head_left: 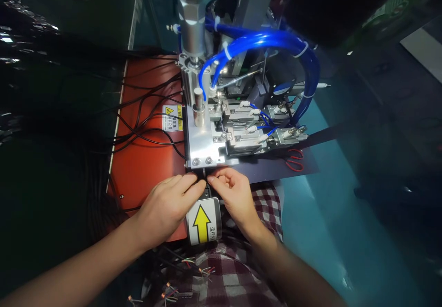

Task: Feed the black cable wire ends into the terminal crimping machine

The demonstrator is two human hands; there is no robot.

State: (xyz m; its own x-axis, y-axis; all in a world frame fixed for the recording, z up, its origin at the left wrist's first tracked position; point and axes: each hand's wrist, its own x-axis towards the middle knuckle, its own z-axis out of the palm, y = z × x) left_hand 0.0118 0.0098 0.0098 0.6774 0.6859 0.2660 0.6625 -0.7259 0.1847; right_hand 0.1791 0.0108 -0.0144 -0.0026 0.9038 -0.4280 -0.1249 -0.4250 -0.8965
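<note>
from where i steer, my left hand (172,201) and my right hand (235,192) come in from opposite sides over a narrow black strip (207,193), its long axis running away from me toward the flat silver metal plate (202,146). the strip lies between the fingertips, just short of that plate; i see neither hand clearly nearer. both thumbs and forefingers are drawn in narrow, but i can't tell whether they pinch anything. the white label with a yellow arrow (202,224) sits just on my side of them.
</note>
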